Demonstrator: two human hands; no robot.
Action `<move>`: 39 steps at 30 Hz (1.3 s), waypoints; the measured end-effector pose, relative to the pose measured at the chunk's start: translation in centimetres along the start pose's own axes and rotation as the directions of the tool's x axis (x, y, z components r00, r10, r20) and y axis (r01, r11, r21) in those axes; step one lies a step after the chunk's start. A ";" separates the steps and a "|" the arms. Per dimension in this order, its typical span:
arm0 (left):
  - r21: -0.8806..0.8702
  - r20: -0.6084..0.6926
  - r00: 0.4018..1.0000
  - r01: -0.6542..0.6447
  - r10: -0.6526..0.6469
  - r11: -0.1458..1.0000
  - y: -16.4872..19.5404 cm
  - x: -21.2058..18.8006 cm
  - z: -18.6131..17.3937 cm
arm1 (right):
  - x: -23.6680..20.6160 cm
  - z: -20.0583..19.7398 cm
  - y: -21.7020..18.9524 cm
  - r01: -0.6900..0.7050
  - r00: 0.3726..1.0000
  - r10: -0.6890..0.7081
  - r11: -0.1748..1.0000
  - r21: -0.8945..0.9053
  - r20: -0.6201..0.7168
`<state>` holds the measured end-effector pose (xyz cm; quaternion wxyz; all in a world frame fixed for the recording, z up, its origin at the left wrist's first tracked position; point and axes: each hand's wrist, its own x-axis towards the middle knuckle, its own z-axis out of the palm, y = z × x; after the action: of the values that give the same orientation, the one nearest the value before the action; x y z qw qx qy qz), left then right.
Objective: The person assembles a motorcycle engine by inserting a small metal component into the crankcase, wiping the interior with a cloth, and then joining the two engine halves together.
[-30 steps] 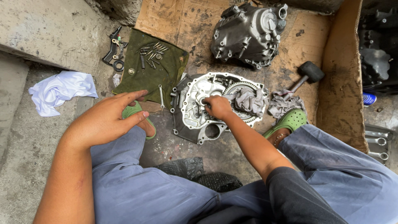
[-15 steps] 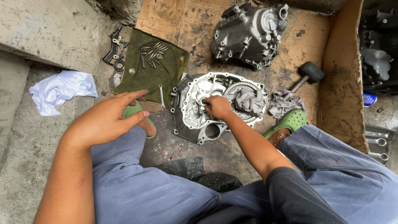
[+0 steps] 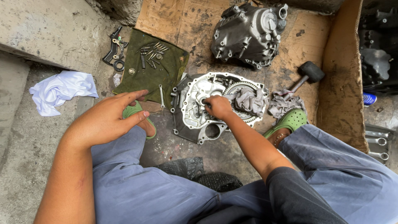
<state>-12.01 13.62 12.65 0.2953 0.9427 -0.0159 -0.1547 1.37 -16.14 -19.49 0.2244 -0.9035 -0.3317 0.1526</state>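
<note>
On the left knee, at seven o'clock, the left hand (image 3: 108, 121) rests released, fingers spread. At centre, the right hand (image 3: 217, 106) pinches something small inside the engine cover (image 3: 195, 118), rag (image 3: 248, 99) beside. At eleven o'clock, bolts (image 3: 151, 54) lie on a green cloth (image 3: 166, 76).

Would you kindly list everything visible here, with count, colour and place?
Open casing: one, silver, centre floor.
Closed casing: one, grey, on cardboard.
Grey rags: two, beside open casing.
Mallet: one, black, right.
Green cloth: one, holding bolts.
White rag: one, left.
Wrenches: silver, far right.
Sandals: two, green.
Left hand: on knee.
Right hand: inside open casing.
</note>
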 end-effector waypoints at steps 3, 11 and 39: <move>0.005 -0.003 1.000 -0.008 0.008 1.000 0.3 0.1 -0.1 | 0.0 -0.4 -0.3 -0.003 1.000 0.003 1.000 -0.003 0.003; 0.011 0.011 1.000 0.026 -0.026 1.000 -0.4 0.1 0.0 | -0.4 -1.9 0.6 -0.068 0.994 0.084 0.977 0.202 -0.075; 0.043 0.124 0.987 0.093 -0.097 0.995 5.2 5.0 6.3 | -10.9 -6.3 11.5 -0.389 0.747 0.505 0.860 0.331 -0.433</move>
<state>-8.84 5.20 9.27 0.2685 0.9360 0.0075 -0.2276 2.11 -33.15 -18.54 0.3579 -0.9336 -0.0146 -0.0047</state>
